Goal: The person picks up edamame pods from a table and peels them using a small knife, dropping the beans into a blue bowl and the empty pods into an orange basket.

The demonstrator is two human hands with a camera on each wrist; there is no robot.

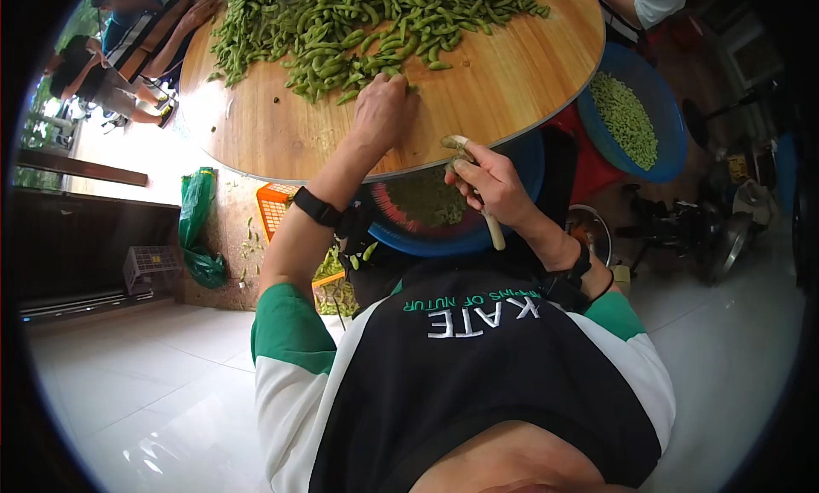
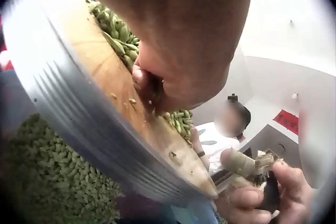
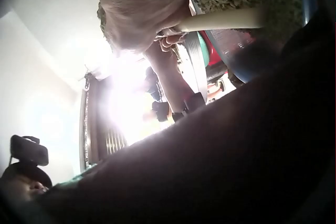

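Observation:
Green soybean pods (image 1: 367, 32) lie heaped over the far part of a round wooden table (image 1: 503, 92). At the near edge of that heap, my left hand (image 1: 382, 109) rests low on the wood with curled fingers, and a bit of green pod (image 1: 413, 89) sticks out beside them. My right hand (image 1: 495, 186) is raised at the table's near rim and grips a pale stick-like thing (image 1: 495, 233), which points down toward my lap. In the left wrist view, a pale, worn covering (image 2: 240, 163) shows at the right hand's fingers.
Below the table edge sits a blue basin (image 1: 418, 247) with beans in it. Another blue basin (image 1: 674, 143) of shelled beans stands at right. Orange basket (image 1: 271, 207) and green bag (image 1: 198, 229) are at left. Other people sit around the table.

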